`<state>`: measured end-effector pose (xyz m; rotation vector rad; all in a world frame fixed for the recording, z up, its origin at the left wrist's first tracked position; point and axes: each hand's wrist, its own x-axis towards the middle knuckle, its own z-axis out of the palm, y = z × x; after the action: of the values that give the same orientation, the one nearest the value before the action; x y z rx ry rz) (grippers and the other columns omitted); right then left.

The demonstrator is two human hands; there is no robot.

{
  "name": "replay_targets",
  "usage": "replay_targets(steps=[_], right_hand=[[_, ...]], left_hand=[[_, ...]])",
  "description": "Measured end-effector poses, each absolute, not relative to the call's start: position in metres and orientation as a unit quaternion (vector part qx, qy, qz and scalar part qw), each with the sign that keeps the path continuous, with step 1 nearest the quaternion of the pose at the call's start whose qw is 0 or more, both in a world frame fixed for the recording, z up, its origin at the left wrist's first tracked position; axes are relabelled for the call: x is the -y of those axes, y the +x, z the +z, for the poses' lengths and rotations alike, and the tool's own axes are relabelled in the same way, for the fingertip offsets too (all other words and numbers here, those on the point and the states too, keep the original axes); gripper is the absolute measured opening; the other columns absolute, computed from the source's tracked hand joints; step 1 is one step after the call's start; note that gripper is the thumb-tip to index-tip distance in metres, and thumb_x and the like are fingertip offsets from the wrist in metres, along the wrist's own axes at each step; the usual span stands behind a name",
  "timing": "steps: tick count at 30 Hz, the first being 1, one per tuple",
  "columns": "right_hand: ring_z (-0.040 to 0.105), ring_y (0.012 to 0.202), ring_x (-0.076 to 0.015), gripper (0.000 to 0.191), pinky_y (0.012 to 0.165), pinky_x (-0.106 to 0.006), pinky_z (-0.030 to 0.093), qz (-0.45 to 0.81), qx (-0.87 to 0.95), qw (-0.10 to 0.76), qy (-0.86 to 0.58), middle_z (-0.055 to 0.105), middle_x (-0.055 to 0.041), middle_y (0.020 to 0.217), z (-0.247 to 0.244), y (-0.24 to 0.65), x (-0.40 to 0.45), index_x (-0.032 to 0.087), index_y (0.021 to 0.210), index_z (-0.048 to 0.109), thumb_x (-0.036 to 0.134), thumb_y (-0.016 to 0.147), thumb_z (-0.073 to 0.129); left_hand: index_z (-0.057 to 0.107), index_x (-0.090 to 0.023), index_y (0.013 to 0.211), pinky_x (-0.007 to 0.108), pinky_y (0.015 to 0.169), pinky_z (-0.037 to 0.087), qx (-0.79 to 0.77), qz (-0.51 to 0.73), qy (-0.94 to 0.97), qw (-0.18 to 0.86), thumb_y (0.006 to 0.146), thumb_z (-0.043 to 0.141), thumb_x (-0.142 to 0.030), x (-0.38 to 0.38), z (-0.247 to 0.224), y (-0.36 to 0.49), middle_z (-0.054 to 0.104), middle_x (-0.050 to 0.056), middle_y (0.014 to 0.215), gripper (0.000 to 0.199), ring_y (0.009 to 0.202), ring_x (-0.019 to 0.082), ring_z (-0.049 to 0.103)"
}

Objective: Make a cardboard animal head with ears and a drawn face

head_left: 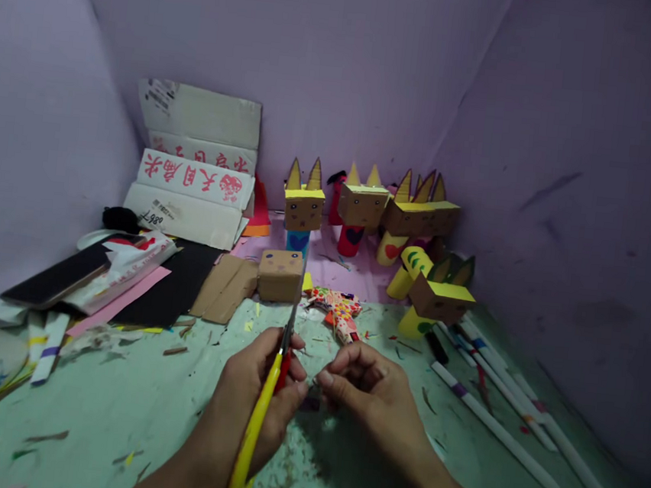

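Yellow-handled scissors rest in my left hand, blades pointing away from me and handles towards me. Something red shows beside the blades, between the fingers; I cannot make out whether it belongs to the scissors. My right hand is close by, thumb and fingertips pinched together on something too small to name. A small dark piece sits between the two hands, partly hidden. Just beyond them are a cardboard box head with a drawn face and a crumpled flower-patterned wrapper.
Several box-headed cardboard figures with pointed ears, such as a blue-bodied one, stand at the back. White-barrelled markers lie at right. Folded white cardboard, black paper and a dark phone-like slab are at left. Scraps litter the green tabletop.
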<state>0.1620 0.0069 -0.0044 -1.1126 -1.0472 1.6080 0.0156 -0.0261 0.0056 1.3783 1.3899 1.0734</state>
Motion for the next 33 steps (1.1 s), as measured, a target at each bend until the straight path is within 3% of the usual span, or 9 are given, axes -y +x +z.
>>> replay_targets(steps=[12,18,23,26,33], right_hand=[[0.049,0.046,-0.0094,0.019,0.046,-0.022,0.036,0.583,0.495,0.450,-0.460,0.055,0.0042,0.049,-0.0107,0.1592,0.0021,0.018,0.057,0.055,0.021,0.056,0.074],[0.054,0.050,-0.0112,0.020,0.051,-0.024,0.042,0.619,0.480,0.444,-0.435,0.059,0.0018,0.054,-0.0096,0.1579,0.0016,0.017,0.064,0.059,0.026,0.056,0.076],[0.058,0.054,-0.0150,0.029,0.054,-0.029,0.045,0.648,0.485,0.405,-0.424,0.066,-0.0041,0.062,-0.0122,0.1631,-0.0016,0.016,0.079,0.068,0.033,0.058,0.076],[0.057,0.056,-0.0158,0.024,0.052,-0.028,0.042,0.630,0.523,0.381,-0.429,0.067,-0.0064,0.063,-0.0123,0.1639,-0.0012,0.015,0.074,0.071,0.034,0.060,0.074],[0.045,0.046,-0.0093,0.014,0.047,-0.024,0.033,0.609,0.553,0.377,-0.426,0.060,-0.0003,0.051,-0.0072,0.1608,0.0021,0.015,0.059,0.067,0.028,0.060,0.069]], left_hand=[[0.050,-0.019,0.095,0.025,0.058,0.045,-0.565,0.410,0.604,0.384,0.076,0.053,-0.019,0.0336,0.0094,0.0184,0.058,-0.001,0.072,0.019,0.064,0.014,0.057],[0.051,-0.019,0.093,0.024,0.055,0.042,-0.567,0.407,0.614,0.369,0.075,0.052,-0.019,0.0322,0.0110,0.0172,0.056,-0.002,0.068,0.018,0.059,0.014,0.054],[0.050,-0.019,0.090,0.022,0.047,0.038,-0.558,0.420,0.571,0.432,0.074,0.054,-0.023,0.0266,0.0140,0.0132,0.051,-0.005,0.064,0.017,0.048,0.010,0.045],[0.048,-0.020,0.092,0.022,0.044,0.037,-0.543,0.416,0.554,0.474,0.074,0.056,-0.024,0.0255,0.0135,0.0108,0.051,-0.006,0.064,0.020,0.043,0.008,0.043],[0.050,-0.020,0.092,0.021,0.041,0.034,-0.528,0.408,0.560,0.490,0.071,0.057,-0.024,0.0267,0.0140,0.0104,0.051,-0.005,0.065,0.022,0.042,0.008,0.042]])
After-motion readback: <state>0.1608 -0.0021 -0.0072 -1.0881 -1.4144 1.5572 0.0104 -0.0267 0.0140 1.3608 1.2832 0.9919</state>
